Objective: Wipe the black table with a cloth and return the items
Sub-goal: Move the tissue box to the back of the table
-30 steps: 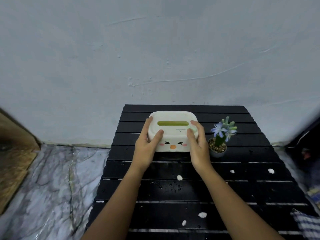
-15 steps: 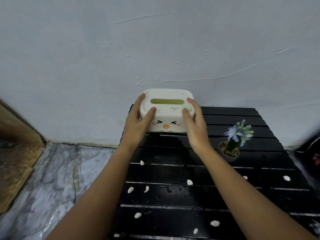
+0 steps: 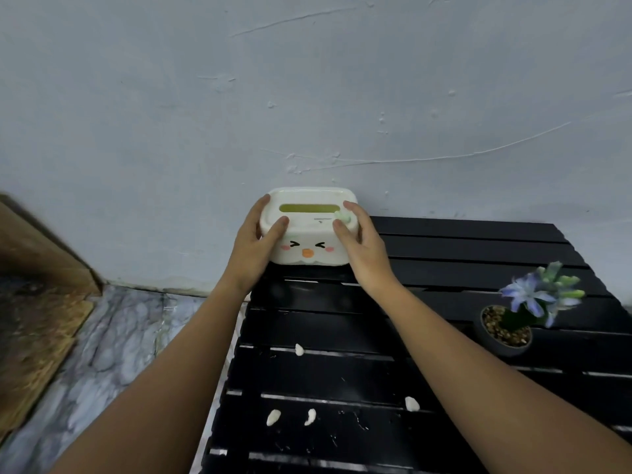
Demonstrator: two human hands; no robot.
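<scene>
Both hands on 1 white box (image 3: 309, 230) w/ a cartoon face on the near side & a green slot on top. Left hand (image 3: 254, 248) grips the box's left end, thumb on the lid, fingers wrapped round the side. Right hand (image 3: 362, 249) grips the right end the same way, thumb on top by a small green knob. Box sits at the far left corner of the black table (image 3: 444, 254), close to the wall (image 3: 307, 97); can't tell if it rests on the slats or is held just above.

1 pot (image 3: 504, 336) w/ a blue flower (image 3: 533, 295) stands upright on the right side of the table, well apart from the box. 4 white bits lie on the near slats: 1 (image 3: 299, 349) mid-table, 2 (image 3: 273, 418) (image 3: 310, 417) side by side nearer, 1 (image 3: 411, 403) to their right. Small wet specks near them. Marble-look floor (image 3: 113, 354) left of the table, 1 wood panel (image 3: 34, 285) at far left.
</scene>
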